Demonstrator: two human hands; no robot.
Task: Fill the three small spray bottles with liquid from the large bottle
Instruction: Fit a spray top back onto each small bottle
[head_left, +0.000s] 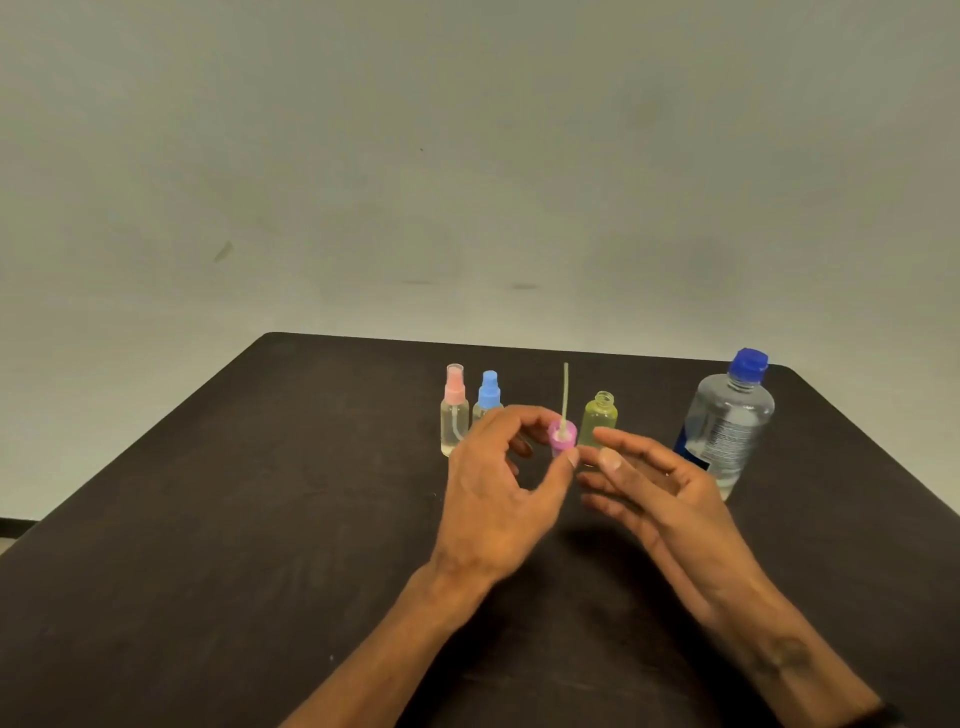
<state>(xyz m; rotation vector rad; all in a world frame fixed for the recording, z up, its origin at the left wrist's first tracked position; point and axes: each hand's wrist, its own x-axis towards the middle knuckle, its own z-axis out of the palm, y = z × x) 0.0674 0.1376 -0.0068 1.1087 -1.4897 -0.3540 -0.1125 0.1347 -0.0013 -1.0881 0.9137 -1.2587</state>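
Three small spray bottles stand on the dark table (260, 519). The pink-capped bottle (453, 415) and the blue-capped bottle (489, 397) have their sprayers on. The yellowish bottle (599, 418) stands uncapped with its neck bare. My left hand (498, 488) pinches that bottle's pink sprayer cap (562, 438), upside down, its thin tube pointing up. My right hand (654, 493) hovers beside the cap with fingers straight, just in front of the uncapped bottle. The large clear bottle (730, 426) with a blue cap stands to the right, closed.
The table's rear edge runs just behind the bottles, with a plain grey wall beyond it. The table's right corner lies close to the large bottle.
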